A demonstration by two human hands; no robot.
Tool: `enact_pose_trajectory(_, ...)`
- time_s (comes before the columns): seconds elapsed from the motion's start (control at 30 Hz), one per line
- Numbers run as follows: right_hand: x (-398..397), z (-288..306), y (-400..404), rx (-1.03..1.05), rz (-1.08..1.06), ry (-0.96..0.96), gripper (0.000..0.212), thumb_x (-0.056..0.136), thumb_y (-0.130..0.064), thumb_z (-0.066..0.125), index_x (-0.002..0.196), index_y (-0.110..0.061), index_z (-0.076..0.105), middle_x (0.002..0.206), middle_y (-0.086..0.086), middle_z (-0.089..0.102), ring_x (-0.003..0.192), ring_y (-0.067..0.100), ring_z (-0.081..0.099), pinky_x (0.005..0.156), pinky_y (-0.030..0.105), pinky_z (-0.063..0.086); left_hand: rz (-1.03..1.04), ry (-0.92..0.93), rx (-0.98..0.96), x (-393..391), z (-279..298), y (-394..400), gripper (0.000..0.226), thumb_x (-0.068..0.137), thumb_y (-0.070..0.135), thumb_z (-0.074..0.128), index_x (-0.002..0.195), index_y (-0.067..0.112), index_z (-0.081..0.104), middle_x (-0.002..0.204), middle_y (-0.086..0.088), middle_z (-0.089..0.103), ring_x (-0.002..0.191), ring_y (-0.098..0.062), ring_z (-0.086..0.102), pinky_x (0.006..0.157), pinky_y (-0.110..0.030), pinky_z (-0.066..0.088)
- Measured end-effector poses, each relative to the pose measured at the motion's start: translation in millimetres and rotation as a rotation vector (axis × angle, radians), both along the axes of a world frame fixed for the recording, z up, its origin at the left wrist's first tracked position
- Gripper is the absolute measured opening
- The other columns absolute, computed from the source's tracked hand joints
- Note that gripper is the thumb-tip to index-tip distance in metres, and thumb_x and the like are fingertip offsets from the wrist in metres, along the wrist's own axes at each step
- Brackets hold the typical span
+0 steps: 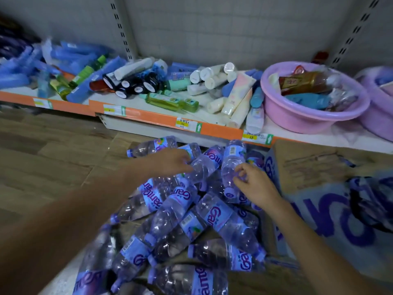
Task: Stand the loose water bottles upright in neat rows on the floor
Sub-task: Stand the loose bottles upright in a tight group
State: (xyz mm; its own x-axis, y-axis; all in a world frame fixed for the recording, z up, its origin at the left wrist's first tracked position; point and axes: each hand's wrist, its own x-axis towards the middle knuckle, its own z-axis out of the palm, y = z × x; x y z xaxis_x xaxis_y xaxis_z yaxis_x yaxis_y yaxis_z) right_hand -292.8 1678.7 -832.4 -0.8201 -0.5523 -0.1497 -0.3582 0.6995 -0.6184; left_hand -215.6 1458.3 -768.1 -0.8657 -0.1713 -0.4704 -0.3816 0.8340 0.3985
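Observation:
Several clear water bottles with purple labels and caps lie in a loose heap (182, 220) on flattened cardboard on the floor. None stands upright. My left hand (170, 161) reaches over the far end of the heap, fingers spread and touching a lying bottle (204, 165). My right hand (253, 184) is at the neck end of another bottle (232, 165) that points its base toward the shelf; the fingers curl beside it without closing round it. One bottle (152, 146) lies apart at the far left of the heap.
A low shelf with an orange edge strip (221, 129) runs behind the heap, loaded with toiletry tubes and bottles. A pink basin (302, 122) sits on it at right. A cardboard carton with purple print (319, 173) stands right of the heap. Wood-look floor (49, 158) lies left.

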Motion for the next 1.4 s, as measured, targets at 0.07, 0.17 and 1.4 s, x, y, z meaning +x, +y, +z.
enact_pose_trajectory(0.07, -7, -7, -6, 0.034, -0.043, 0.034, 0.035, 0.087, -0.023, 0.056, 0.121, -0.015, 0.05, 0.119, 0.01, 0.05, 0.109, 0.026, 0.051, 0.09, 0.042, 0.046, -0.037, 0.104, 0.09, -29, -3, 27, 0.042, 0.09, 0.034, 0.052, 0.124, 0.009, 0.053, 0.126, -0.01, 0.058, 0.115, -0.026, 0.054, 0.096, -0.032, 0.042)
enact_pose_trajectory(0.17, -18, -22, -10, 0.154, -0.095, 0.065, 0.049, 0.086, -0.022, 0.056, 0.131, -0.013, 0.04, 0.133, 0.013, 0.042, 0.124, 0.032, 0.04, 0.1, 0.043, 0.039, -0.047, 0.113, 0.151, -45, -45, 52, 0.037, 0.09, 0.018, 0.05, 0.122, -0.001, 0.051, 0.123, -0.02, 0.056, 0.113, -0.031, 0.053, 0.092, -0.035, 0.042)
enact_pose_trajectory(1.4, -34, -20, -12, 0.902, 0.25, -0.209, 0.088, 0.071, -0.041, 0.072, 0.141, -0.015, 0.026, 0.14, 0.014, 0.037, 0.133, 0.033, 0.027, 0.105, 0.043, 0.038, 0.012, -0.097, 0.2, -67, -138, 48, 0.038, 0.097, 0.017, 0.036, 0.13, 0.004, 0.048, 0.136, -0.016, 0.051, 0.125, -0.031, 0.048, 0.102, -0.032, 0.037)
